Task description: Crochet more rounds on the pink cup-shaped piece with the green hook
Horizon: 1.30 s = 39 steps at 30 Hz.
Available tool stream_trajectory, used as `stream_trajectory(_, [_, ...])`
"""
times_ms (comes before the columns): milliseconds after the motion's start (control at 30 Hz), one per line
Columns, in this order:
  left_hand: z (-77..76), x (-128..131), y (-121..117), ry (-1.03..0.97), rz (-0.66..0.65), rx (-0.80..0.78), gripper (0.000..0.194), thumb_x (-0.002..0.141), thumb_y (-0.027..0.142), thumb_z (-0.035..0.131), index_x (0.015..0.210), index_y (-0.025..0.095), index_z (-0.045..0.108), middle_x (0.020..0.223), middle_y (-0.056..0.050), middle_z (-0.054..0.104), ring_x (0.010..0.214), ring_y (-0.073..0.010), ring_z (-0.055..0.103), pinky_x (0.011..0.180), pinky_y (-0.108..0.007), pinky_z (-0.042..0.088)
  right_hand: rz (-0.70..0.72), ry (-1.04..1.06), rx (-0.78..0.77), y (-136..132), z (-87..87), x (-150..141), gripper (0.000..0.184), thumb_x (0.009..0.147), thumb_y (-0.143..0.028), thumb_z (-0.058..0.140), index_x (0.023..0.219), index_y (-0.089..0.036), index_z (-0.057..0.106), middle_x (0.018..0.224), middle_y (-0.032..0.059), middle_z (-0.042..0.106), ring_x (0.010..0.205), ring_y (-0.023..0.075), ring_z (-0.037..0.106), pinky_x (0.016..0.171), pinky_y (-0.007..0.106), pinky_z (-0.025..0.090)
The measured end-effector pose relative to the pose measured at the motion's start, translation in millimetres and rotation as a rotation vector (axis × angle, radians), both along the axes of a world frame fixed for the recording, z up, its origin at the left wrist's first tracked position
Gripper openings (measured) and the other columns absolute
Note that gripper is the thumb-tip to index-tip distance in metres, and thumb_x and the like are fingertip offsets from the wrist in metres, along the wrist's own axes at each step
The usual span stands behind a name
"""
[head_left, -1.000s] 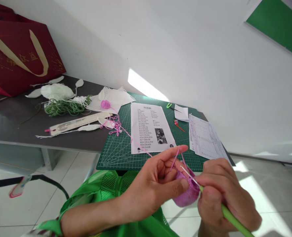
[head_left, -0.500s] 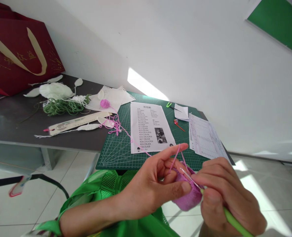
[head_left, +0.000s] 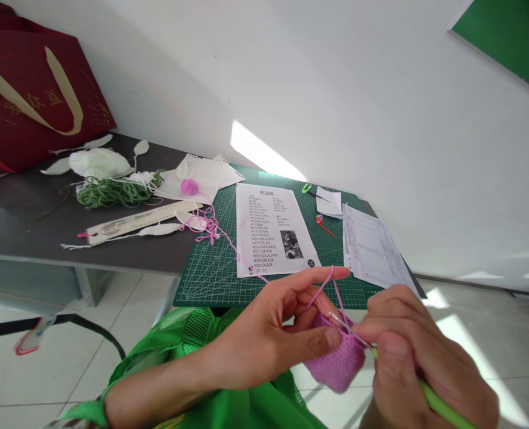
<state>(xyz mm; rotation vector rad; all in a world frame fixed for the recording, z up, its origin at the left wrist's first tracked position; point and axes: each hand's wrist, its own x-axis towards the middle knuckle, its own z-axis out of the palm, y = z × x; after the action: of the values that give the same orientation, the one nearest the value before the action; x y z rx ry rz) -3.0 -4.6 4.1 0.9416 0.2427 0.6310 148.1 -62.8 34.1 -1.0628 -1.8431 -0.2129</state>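
Observation:
My left hand (head_left: 277, 333) pinches a pink crocheted piece (head_left: 338, 363) between thumb and fingers, its index finger stretched out with pink yarn looped over it. In my right hand (head_left: 425, 351) is a crochet hook (head_left: 438, 402) with a green handle and a metal shaft. The hook's tip lies at the upper edge of the crocheted piece, close to the taut yarn. From my left hand the yarn runs back over the mat to a loose tangle (head_left: 207, 225) and a small pink yarn ball (head_left: 189, 186).
A printed pattern sheet (head_left: 268, 208) lies on the green cutting mat (head_left: 219, 280). To its right are folded paper (head_left: 329, 202), a red needle (head_left: 325, 227) and lined sheets (head_left: 376, 247). Leftward are a ruler (head_left: 134, 223), green yarn (head_left: 107, 193), white yarn (head_left: 98, 162) and a red bag (head_left: 31, 77).
Both hands have shifted slightly right. The crocheted piece has tilted and shows more of its side, and the hook has moved a little right and down with my right hand.

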Motion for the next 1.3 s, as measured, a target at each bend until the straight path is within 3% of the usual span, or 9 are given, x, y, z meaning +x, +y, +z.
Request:
stream_trajectory(100, [0.2, 0, 0, -0.039, -0.02, -0.069, 0.056, 0.08, 0.022, 0.076, 0.133, 0.025, 0.058, 0.081, 0.001, 0.058, 0.065, -0.0068, 0.043, 0.058, -0.022, 0.03, -0.014, 0.173, -0.009, 1, -3.1, -3, 0.025, 0.085, -0.001, 0.044, 0.069, -0.017, 0.054, 0.059, -0.0015, 0.047, 0.056, 0.0116, 0.043, 0.053, 0.03, 0.033])
stream_trajectory(233, [1.7, 1, 1, -0.074, -0.031, -0.154, 0.054, 0.079, 0.019, 0.076, 0.131, 0.022, 0.06, 0.081, 0.0, 0.061, 0.069, -0.0087, 0.051, 0.062, -0.021, 0.037, 0.042, 0.193, -0.104, 0, 0.9, -1, 0.027, 0.088, -0.004, 0.042, 0.07, -0.017, 0.056, 0.058, -0.0014, 0.048, 0.055, 0.0112, 0.044, 0.051, 0.029, 0.035])
stream_trajectory(533, [2.3, 0, -2, -0.047, -0.023, -0.15, 0.053, 0.081, 0.023, 0.075, 0.132, 0.023, 0.059, 0.083, 0.0, 0.059, 0.067, -0.0078, 0.047, 0.058, -0.02, 0.033, 0.284, -0.089, -0.331, -5, 26.3, 28, 0.023, 0.083, -0.001, 0.045, 0.089, -0.015, 0.062, 0.067, 0.001, 0.062, 0.063, 0.0132, 0.056, 0.055, 0.028, 0.048])
stream_trajectory(733, [3.6, 1, -5, 0.01, 0.045, -0.014, 0.053, 0.085, 0.022, 0.071, 0.135, 0.023, 0.055, 0.084, 0.0, 0.058, 0.061, -0.007, 0.033, 0.058, -0.024, 0.029, 0.174, -0.209, -0.273, -5, 40.1, 19, 0.027, 0.084, 0.004, 0.044, 0.085, -0.015, 0.063, 0.061, -0.0001, 0.062, 0.059, 0.0109, 0.056, 0.053, 0.025, 0.049])
stream_trajectory(967, [2.5, 2, -11, 0.182, 0.18, 0.306, 0.054, 0.093, 0.025, 0.059, 0.144, 0.02, 0.043, 0.075, 0.001, 0.054, 0.059, -0.0096, 0.035, 0.057, -0.025, 0.033, 0.009, -0.374, -0.183, -12, 28.3, 18, 0.022, 0.087, -0.001, 0.049, 0.076, -0.017, 0.061, 0.063, 0.0005, 0.063, 0.061, 0.012, 0.056, 0.059, 0.029, 0.05])
stream_trajectory(1133, [-7.7, 7, -17, 0.269, 0.407, 0.576, 0.052, 0.095, 0.019, 0.052, 0.146, 0.024, 0.04, 0.077, 0.001, 0.055, 0.059, -0.0099, 0.037, 0.057, -0.025, 0.034, -0.095, -0.413, -0.209, -2, 11.5, 14, 0.025, 0.084, -0.005, 0.057, 0.064, -0.018, 0.049, 0.06, -0.0001, 0.052, 0.062, 0.0128, 0.046, 0.059, 0.03, 0.041])
stream_trajectory(1233, [-14.8, 12, -20, 0.301, 0.504, 0.573, 0.053, 0.096, 0.018, 0.05, 0.147, 0.025, 0.037, 0.078, 0.002, 0.052, 0.059, -0.0097, 0.037, 0.058, -0.025, 0.035, -0.104, -0.295, -0.081, 15, -9.9, 6, 0.03, 0.085, -0.005, 0.056, 0.063, -0.02, 0.043, 0.057, -0.003, 0.04, 0.058, 0.0119, 0.036, 0.057, 0.03, 0.035])
stream_trajectory(1300, [-17.4, 16, -22, 0.318, 0.551, 0.504, 0.055, 0.096, 0.021, 0.052, 0.149, 0.026, 0.035, 0.082, 0.001, 0.054, 0.061, -0.0098, 0.038, 0.059, -0.025, 0.035, -0.137, -0.145, 0.017, 25, -26.6, 1, 0.027, 0.087, -0.005, 0.052, 0.066, -0.019, 0.043, 0.059, -0.0022, 0.04, 0.06, 0.0127, 0.037, 0.055, 0.03, 0.033])
